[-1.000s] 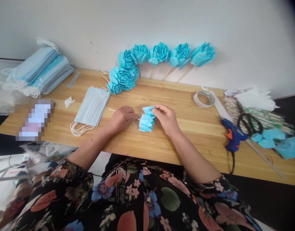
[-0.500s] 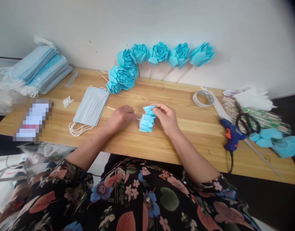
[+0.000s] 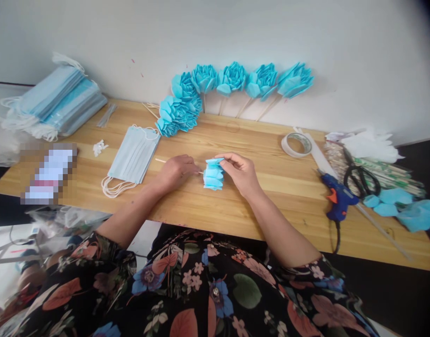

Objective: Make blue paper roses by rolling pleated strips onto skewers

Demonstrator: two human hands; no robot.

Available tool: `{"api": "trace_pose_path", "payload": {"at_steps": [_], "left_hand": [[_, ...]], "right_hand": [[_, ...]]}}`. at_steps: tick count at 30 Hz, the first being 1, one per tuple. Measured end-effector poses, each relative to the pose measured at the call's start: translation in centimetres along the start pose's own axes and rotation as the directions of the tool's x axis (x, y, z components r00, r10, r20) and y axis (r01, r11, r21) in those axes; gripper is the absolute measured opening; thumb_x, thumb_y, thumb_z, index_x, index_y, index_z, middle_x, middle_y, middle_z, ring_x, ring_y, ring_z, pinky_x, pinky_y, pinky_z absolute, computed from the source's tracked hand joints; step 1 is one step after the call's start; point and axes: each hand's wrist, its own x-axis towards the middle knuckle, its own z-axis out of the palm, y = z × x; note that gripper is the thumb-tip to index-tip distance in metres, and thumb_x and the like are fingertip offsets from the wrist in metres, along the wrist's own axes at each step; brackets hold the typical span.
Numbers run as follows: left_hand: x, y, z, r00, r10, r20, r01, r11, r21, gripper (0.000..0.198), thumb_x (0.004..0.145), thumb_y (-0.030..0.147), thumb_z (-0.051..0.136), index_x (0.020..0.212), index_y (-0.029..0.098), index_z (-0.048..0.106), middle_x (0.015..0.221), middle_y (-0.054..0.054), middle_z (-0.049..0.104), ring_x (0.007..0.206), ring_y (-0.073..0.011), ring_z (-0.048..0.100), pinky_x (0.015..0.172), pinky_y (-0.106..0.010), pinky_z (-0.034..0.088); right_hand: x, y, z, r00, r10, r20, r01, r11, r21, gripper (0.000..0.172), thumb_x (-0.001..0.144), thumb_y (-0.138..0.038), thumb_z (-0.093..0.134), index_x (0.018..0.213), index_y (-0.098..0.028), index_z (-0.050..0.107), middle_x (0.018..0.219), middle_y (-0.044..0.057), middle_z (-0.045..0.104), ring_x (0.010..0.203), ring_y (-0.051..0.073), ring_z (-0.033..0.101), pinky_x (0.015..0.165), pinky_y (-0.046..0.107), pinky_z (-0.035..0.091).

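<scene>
Over the middle of the table, a partly formed blue fabric flower [image 3: 213, 176] sits on the end of a thin wooden stick [image 3: 160, 160]. My left hand [image 3: 179, 171] is closed round the stick, whose far end sticks out to the left. My right hand [image 3: 240, 172] pinches a petal at the upper edge of the flower between thumb and fingers. Beyond my hands, several finished blue flowers [image 3: 231, 77] on sticks lean against the wall, with more of them heaped at their left. A small stack of face masks [image 3: 134, 154] lies left of my left hand.
Mask piles [image 3: 56, 100] and a blurred-out phone [image 3: 49, 173] lie on the left. On the right are a tape roll [image 3: 296, 144], a blue glue gun [image 3: 337, 196], black-handled scissors [image 3: 362, 180] and cut blue pieces [image 3: 416, 213]. White scraps [image 3: 100, 148] lie near the masks.
My right fingers have folded the upper petal of the flower down and in toward the stick. The flower has turned slightly. My left hand keeps its hold on the stick.
</scene>
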Motion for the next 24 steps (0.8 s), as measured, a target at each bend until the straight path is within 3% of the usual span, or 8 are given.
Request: {"api": "trace_pose_path", "payload": {"at_steps": [24], "left_hand": [[-0.02,-0.32,-0.03,0.998,-0.029,0.056,0.029,1.0,-0.011,0.037,0.106,0.029,0.042,0.093,0.016,0.075,0.086,-0.009,0.073,0.081,-0.019,0.065,0.074,-0.031,0.049]], "right_hand": [[0.12,0.29,-0.18,0.999,0.001,0.032,-0.001,1.0,0.008,0.017,0.084,-0.037,0.069,0.092,-0.025,0.077,0.093,0.002,0.077,0.077,0.016,0.064,0.072,0.031,0.05]]}}
